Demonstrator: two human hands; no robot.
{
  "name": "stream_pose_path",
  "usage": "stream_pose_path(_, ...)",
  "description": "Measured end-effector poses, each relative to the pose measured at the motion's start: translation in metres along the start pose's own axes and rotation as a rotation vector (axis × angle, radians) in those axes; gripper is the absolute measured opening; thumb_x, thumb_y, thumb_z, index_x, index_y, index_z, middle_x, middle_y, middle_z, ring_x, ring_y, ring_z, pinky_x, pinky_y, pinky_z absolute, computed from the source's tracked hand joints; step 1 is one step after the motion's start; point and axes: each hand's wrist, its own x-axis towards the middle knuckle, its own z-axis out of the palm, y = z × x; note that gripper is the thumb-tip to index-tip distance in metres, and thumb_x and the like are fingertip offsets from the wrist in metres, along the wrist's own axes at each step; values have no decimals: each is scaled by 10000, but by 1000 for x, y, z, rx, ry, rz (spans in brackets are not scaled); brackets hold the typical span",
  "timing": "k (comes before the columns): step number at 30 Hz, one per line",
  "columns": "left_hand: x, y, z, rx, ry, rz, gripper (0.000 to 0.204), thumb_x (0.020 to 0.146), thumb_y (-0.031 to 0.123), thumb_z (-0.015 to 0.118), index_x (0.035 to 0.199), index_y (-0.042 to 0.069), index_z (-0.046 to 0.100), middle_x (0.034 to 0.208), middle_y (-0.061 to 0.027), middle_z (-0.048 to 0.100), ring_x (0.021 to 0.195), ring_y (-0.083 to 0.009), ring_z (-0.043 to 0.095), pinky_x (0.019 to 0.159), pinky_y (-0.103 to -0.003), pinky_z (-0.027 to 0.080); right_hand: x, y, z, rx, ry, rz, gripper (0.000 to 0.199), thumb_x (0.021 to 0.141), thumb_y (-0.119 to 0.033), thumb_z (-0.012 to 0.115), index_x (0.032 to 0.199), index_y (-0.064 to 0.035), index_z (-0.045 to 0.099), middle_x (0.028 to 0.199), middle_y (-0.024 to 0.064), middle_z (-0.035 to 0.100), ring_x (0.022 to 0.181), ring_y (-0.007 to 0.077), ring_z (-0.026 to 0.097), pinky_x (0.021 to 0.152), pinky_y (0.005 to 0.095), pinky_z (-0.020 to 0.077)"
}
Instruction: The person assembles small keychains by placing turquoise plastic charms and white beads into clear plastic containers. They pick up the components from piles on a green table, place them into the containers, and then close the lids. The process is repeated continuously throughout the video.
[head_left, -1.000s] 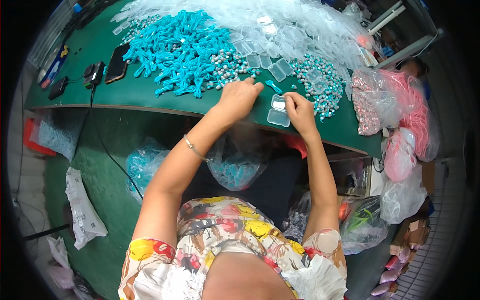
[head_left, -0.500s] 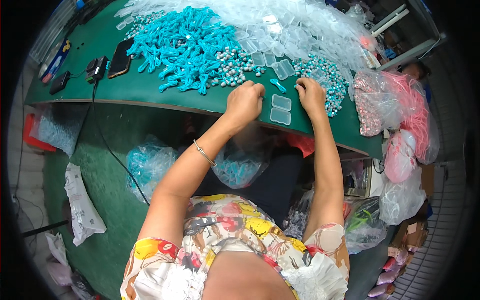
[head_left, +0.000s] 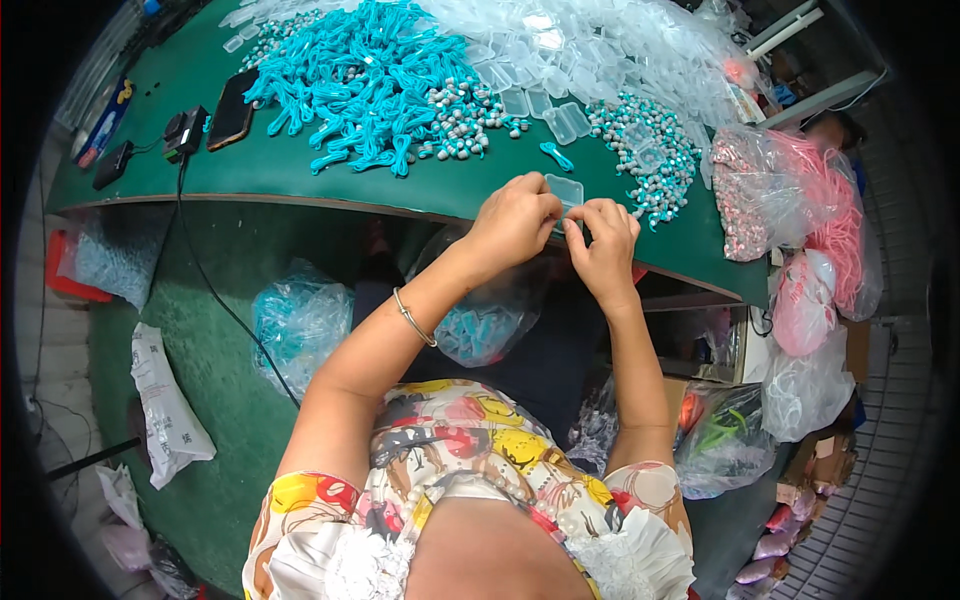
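Observation:
A small clear plastic case [head_left: 566, 187] lies open near the table's front edge, its near half mostly hidden by my hands. My left hand [head_left: 514, 222] is closed at the case's left side, thumb and fingers pinched together. From the right, my right hand [head_left: 604, 242] bends its fingers down over the near half, fingertips pressed together. Whatever is between the fingertips of either hand is too small or hidden. Just beyond the case is a single turquoise cord bundle [head_left: 556, 156]. Another open clear case [head_left: 567, 123] rests farther back.
Turquoise cord bundles [head_left: 365, 75] are heaped at the left, grey-and-turquoise bead-like pieces [head_left: 465, 120] beside them. More small pieces [head_left: 660, 170] spread at the right. Clear cases [head_left: 600, 50] pile up behind. A phone [head_left: 233, 110] lies left; a bag of pink cords [head_left: 835, 215] sits right.
Both hands have come down toward me and together over the open case. The right hand has left the small pieces at the right. The view has shifted slightly.

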Motion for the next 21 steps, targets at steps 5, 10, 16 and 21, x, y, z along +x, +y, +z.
stream_pose_path(5, -1, 11, -13, -21, 8, -10, 240, 749, 138, 757, 953, 50, 667, 936, -107, 587, 925, -334, 598, 781, -434, 498, 29, 28, 1, 134, 12, 88, 90, 876, -160, 636, 930, -106, 685, 925, 47, 656, 918, 273, 610, 798, 433, 418)
stream_pose_path(10, -6, 2, -12, 107, -81, 46, 342, 726, 193, 794, 1004, 64, 643, 919, -95, 582, 910, -326, 587, 786, -428, 488, 60, 39, 25, -97, -144, 106, 205, 851, -243, 690, 1021, -129, 703, 974, 49, 667, 964, 279, 620, 813, 444, 431)
stream_pose_path(16, -7, 0, -8, 111, -45, 60, 417, 714, 177, 803, 1054, 61, 589, 905, -99, 592, 890, -326, 585, 769, -437, 484, 55, 49, 26, 229, 29, 104, 90, 805, -132, 703, 884, -90, 709, 782, 56, 677, 687, 242, 649, 646, 407, 463)
stream_pose_path(21, -8, 0, -7, -4, 19, -1, 572, 704, 150, 810, 1186, 62, 516, 894, -107, 595, 902, -334, 587, 770, -442, 486, 30, 29, -17, 157, -26, -67, 85, 797, -89, 702, 882, -90, 696, 844, 40, 680, 809, 230, 630, 766, 375, 407)
